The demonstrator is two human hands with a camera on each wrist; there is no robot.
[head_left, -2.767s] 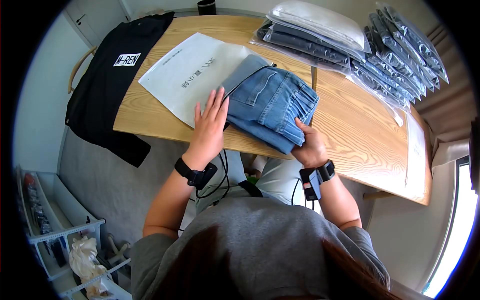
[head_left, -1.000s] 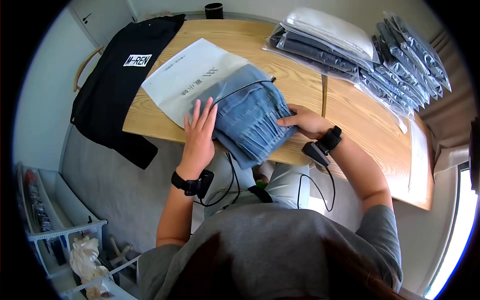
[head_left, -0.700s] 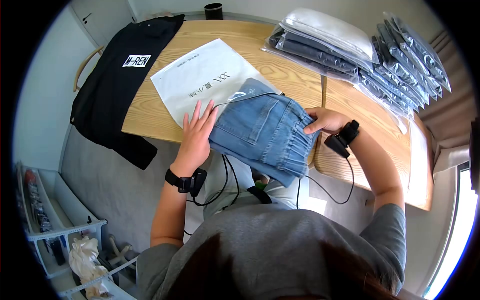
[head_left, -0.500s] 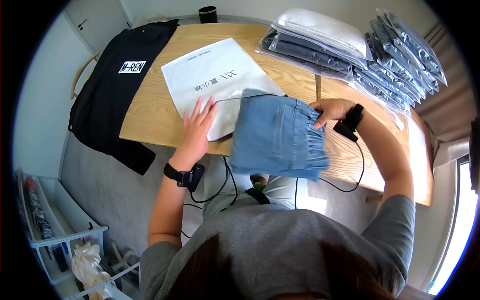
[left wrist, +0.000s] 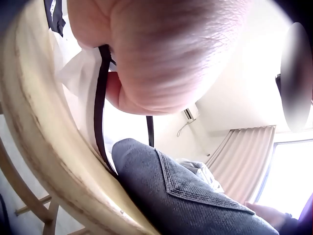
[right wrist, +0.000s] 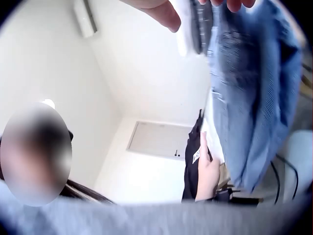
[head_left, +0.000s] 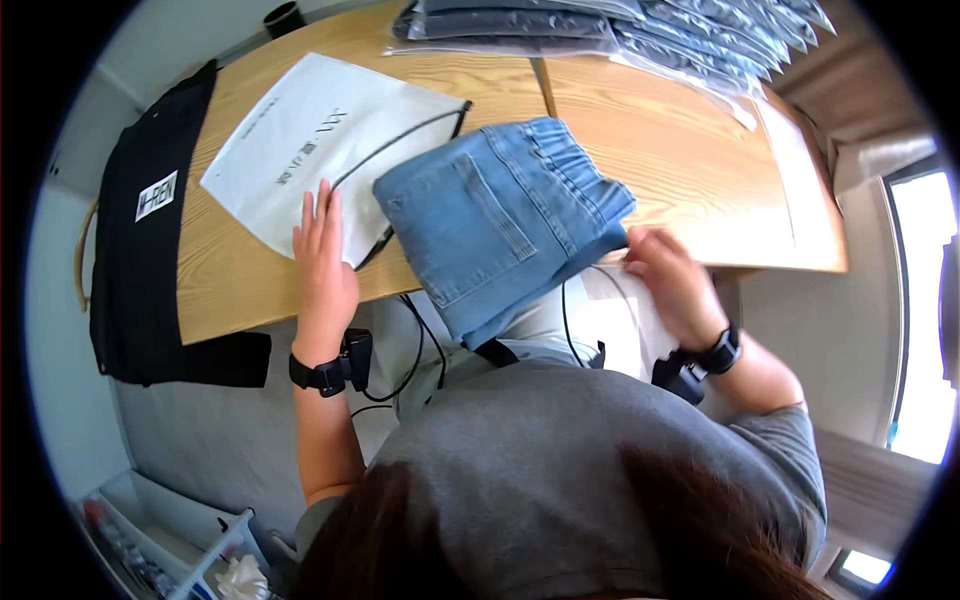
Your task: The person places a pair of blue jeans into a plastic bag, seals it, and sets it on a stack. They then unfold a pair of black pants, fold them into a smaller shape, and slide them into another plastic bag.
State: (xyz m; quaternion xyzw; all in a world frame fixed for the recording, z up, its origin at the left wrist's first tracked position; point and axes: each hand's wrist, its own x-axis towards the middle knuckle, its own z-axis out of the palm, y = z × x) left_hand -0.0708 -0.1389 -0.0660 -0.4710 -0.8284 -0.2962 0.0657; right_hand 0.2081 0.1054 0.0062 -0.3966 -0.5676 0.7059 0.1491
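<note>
Folded blue jeans (head_left: pixel 500 215) with an elastic waistband lie across the table's front edge, pocket side up and partly overhanging. To their left is a white printed plastic bag (head_left: pixel 275 150) with a dark-edged mouth, its upper edge lifted in an arc. My left hand (head_left: pixel 325 270) holds the bag at the left of its mouth, thumb hidden in the head view; a dark edge strip (left wrist: pixel 101 98) runs up to this hand in the left wrist view. My right hand (head_left: pixel 680 285), blurred, is at the right corner of the jeans, thumb (right wrist: pixel 168 17) apart from the denim.
Clothes in clear bags (head_left: pixel 700 30) are piled at the table's back right. A black garment (head_left: pixel 150 250) with a white label hangs over the left side. A flat clear sheet (head_left: pixel 790 170) lies at the right end. Cables (head_left: pixel 425 330) hang below the table edge.
The jeans have come out of the bag to the right and turned, waistband now up and right. My right hand has shifted to their lower right corner. The head view has swung right and down.
</note>
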